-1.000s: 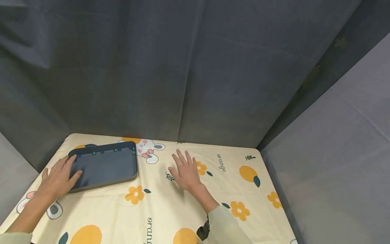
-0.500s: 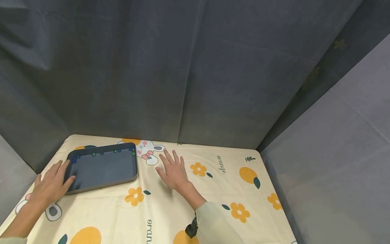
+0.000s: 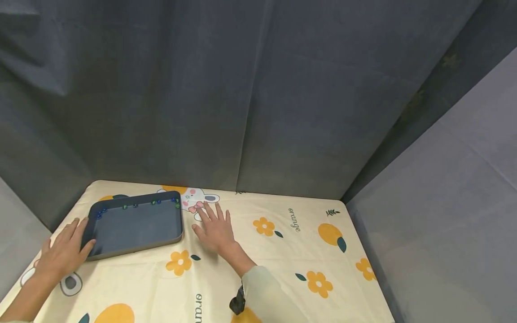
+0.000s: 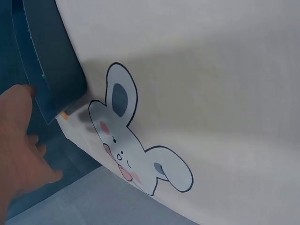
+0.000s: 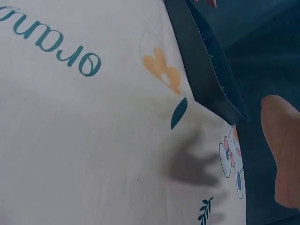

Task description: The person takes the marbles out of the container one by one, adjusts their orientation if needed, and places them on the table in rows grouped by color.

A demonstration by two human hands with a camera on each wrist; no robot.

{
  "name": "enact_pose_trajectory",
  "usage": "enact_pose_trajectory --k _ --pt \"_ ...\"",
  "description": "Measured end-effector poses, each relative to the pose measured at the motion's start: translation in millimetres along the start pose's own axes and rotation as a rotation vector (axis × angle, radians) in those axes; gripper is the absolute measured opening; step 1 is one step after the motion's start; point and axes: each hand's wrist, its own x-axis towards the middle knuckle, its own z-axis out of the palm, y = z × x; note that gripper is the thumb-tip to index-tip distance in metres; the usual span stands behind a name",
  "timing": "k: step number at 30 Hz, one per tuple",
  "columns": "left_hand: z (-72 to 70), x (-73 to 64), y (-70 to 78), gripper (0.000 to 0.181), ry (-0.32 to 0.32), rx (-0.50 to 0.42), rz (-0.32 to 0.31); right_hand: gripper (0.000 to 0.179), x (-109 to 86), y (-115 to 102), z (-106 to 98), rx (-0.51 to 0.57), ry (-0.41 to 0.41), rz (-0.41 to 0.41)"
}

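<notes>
A dark grey rectangular tray lies at the left of the table. Inside it, small blue and green marble-like balls sit along the far wall and in the far corners. My left hand is at the tray's left edge, fingers straight, thumb tip overlapping the near-left rim. In the left wrist view that hand appears beside the tray's wall. To the right of the tray, my right hand is spread above the cloth and holds nothing. Its shadow falls on the cloth in the right wrist view, apart from the tray.
A cream tablecloth printed with oranges, flowers and rabbits covers the table. Dark grey curtain hangs along the back edge, and lighter grey panels stand at both sides. A black strap piece hangs at the right sleeve.
My right hand has moved left toward the tray. My left hand has drawn back to the left, uncovering the blue balls in the tray's far-left corner. The tray has stayed nearly in place.
</notes>
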Motion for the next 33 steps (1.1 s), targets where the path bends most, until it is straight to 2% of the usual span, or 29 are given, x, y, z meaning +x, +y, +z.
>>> enact_pose_trajectory --k 6,14,19,27,33 --pt "3.3 -1.5 -5.3 0.073 0.012 -0.002 -0.009 0.063 11.1 -11.3 9.2 -0.024 -0.012 0.004" --pt "7.5 -0.2 -12.0 0.076 -0.028 0.0 -0.027 0.066 21.1 -32.7 16.0 0.008 -0.026 0.019" --pt "11.9 -0.5 -16.8 0.079 -0.051 0.002 -0.051 0.067 23.2 -43.3 16.4 -0.029 -0.052 0.044" --pt "18.6 -1.5 -22.9 0.081 -0.073 -0.015 -0.072 0.066 27.8 -43.3 29.7 -0.086 -0.097 0.089" --pt "20.5 1.8 -22.5 0.081 -0.072 -0.008 -0.085 0.065 28.8 -44.8 37.0 -0.083 -0.089 0.077"
